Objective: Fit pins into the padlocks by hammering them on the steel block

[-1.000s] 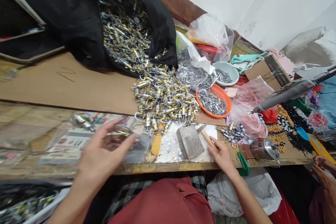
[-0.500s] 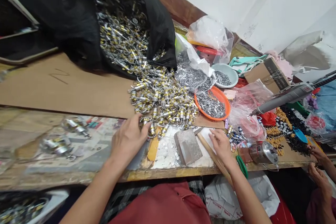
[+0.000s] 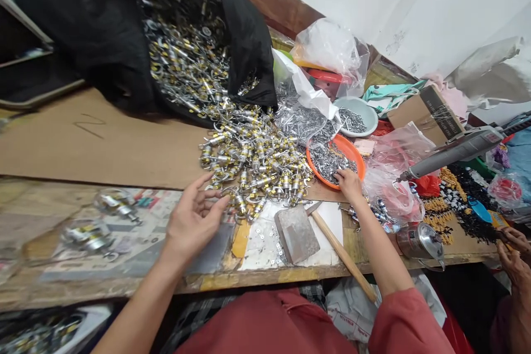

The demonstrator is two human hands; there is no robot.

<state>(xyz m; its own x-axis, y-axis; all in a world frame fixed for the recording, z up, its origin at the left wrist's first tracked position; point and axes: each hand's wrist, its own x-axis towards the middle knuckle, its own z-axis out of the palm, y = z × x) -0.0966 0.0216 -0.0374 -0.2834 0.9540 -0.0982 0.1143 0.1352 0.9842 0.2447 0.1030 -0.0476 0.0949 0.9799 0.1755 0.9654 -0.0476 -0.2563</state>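
Note:
My left hand [image 3: 193, 218] is open, fingers curved and apart with nothing seen in them, at the near left side of a heap of silver-and-yellow metal fittings [image 3: 265, 157] with curved hooks. My right hand [image 3: 349, 183] reaches over the near rim of an orange dish [image 3: 357, 156]. Its fingertips are pinched together among small flat metal pieces [image 3: 327, 157], and what they hold is hidden. Between my arms lies a square metal block [image 3: 296, 235] on white paper, with a wooden-handled hammer [image 3: 344, 254] beside it.
A black bag [image 3: 253, 38] spills fittings from behind. Two fittings [image 3: 91, 237] lie on the left. A pale bowl [image 3: 365, 116], a powered screwdriver [image 3: 452, 149] and a metal mug [image 3: 421, 240] are on the right. Another person's hands [image 3: 514, 249] work at the right edge.
My right hand has moved from beside the hammer up and forward to the orange dish. My left hand has drawn back slightly from the heap, its fingers spreading.

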